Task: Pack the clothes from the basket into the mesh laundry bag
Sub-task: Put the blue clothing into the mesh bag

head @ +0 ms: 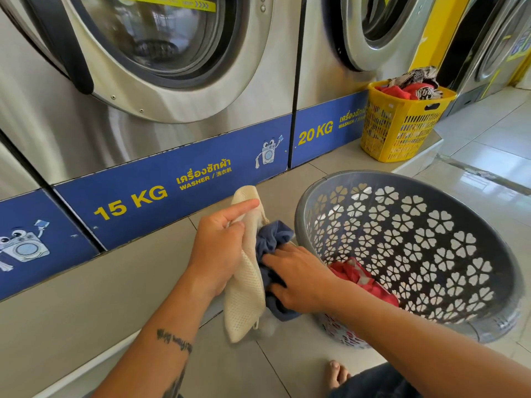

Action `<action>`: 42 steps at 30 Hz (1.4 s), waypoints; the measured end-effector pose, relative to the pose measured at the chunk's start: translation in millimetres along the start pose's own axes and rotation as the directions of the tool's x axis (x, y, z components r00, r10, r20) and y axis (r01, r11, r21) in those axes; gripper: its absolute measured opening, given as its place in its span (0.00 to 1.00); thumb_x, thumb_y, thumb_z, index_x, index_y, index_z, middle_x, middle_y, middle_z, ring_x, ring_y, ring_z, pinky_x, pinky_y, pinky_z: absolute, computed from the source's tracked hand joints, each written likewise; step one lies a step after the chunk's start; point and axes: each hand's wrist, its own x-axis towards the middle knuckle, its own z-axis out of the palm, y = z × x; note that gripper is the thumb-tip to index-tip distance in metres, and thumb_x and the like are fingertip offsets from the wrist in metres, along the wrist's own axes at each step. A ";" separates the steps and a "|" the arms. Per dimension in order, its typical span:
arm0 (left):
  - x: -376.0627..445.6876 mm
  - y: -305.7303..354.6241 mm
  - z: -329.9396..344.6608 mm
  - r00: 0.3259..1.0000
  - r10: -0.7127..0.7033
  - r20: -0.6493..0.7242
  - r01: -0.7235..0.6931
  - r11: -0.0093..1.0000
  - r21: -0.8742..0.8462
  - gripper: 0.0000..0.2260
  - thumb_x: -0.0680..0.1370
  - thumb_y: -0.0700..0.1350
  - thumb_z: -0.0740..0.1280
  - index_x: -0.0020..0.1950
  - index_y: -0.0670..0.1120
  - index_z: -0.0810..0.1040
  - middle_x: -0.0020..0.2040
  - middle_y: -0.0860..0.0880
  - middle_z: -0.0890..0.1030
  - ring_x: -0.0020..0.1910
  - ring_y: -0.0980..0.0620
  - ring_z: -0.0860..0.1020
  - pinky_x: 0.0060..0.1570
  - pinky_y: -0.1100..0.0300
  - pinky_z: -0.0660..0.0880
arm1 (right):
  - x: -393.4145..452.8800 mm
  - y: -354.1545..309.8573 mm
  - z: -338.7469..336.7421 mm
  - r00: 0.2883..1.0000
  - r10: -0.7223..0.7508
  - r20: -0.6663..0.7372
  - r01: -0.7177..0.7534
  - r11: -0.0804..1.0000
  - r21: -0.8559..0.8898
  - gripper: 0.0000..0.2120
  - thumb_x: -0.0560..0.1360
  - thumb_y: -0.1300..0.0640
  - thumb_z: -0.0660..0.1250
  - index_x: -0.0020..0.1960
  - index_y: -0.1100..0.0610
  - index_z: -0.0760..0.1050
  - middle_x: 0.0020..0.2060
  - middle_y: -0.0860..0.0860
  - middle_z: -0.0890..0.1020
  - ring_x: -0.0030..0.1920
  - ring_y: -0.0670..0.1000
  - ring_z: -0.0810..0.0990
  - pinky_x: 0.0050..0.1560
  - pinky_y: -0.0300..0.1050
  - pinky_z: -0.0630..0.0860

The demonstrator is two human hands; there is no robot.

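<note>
Down on the floor [244, 366], the left hand [219, 248] is gripping the mesh laundry bag [244, 297] upright, so the right hand [298, 278], gripping a blue garment [273, 239], is stuffing it inside beside the grey basket [448, 185].

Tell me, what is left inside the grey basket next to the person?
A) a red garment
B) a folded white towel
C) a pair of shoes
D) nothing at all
A: a red garment lies at the bottom of the grey basket, just past the right hand, which grips a blue garment.
</note>
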 end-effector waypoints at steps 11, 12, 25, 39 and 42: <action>-0.2 2.4 -3.7 0.999 0.017 0.036 -0.018 1.000 0.012 0.24 0.78 0.34 0.58 0.53 0.62 0.83 0.56 0.59 0.80 0.52 0.69 0.77 0.46 0.73 0.72 | -2.3 -1.3 -22.0 0.983 0.064 -0.173 -0.073 0.996 -0.043 0.36 0.68 0.54 0.70 0.72 0.52 0.58 0.61 0.52 0.65 0.57 0.54 0.70 0.41 0.47 0.77; 0.0 1.7 -3.3 0.999 0.021 0.047 -0.022 1.000 0.010 0.24 0.78 0.34 0.58 0.52 0.63 0.83 0.55 0.60 0.80 0.52 0.68 0.78 0.46 0.72 0.72 | -0.5 -1.8 -16.6 0.990 0.014 -0.137 -0.025 0.997 -0.080 0.33 0.69 0.55 0.68 0.72 0.52 0.61 0.61 0.51 0.67 0.57 0.54 0.72 0.42 0.48 0.77; 1.3 -1.3 -4.0 0.998 -0.068 -0.013 0.066 0.989 -0.134 0.24 0.78 0.33 0.58 0.53 0.60 0.84 0.63 0.51 0.79 0.59 0.55 0.79 0.60 0.53 0.77 | 1.5 -6.0 -1.6 0.969 0.154 -0.192 -0.065 0.911 0.406 0.07 0.72 0.57 0.66 0.50 0.53 0.78 0.48 0.48 0.78 0.49 0.51 0.76 0.52 0.46 0.75; -4.7 -5.8 -14.6 0.974 -0.168 0.152 0.208 0.927 -0.311 0.23 0.80 0.33 0.57 0.55 0.55 0.85 0.61 0.46 0.82 0.58 0.45 0.81 0.59 0.46 0.77 | 5.5 -8.9 23.8 0.993 0.047 0.113 -0.038 0.996 -0.082 0.27 0.76 0.55 0.63 0.72 0.50 0.58 0.61 0.55 0.69 0.49 0.64 0.78 0.37 0.51 0.68; -2.4 -5.8 -18.7 0.980 -0.155 0.124 0.184 0.943 -0.277 0.23 0.80 0.33 0.57 0.55 0.57 0.85 0.62 0.48 0.81 0.59 0.47 0.80 0.60 0.45 0.76 | 6.9 -9.2 15.5 0.976 0.144 0.165 -0.137 0.989 -0.054 0.27 0.75 0.55 0.63 0.72 0.51 0.60 0.62 0.56 0.70 0.53 0.64 0.78 0.41 0.52 0.69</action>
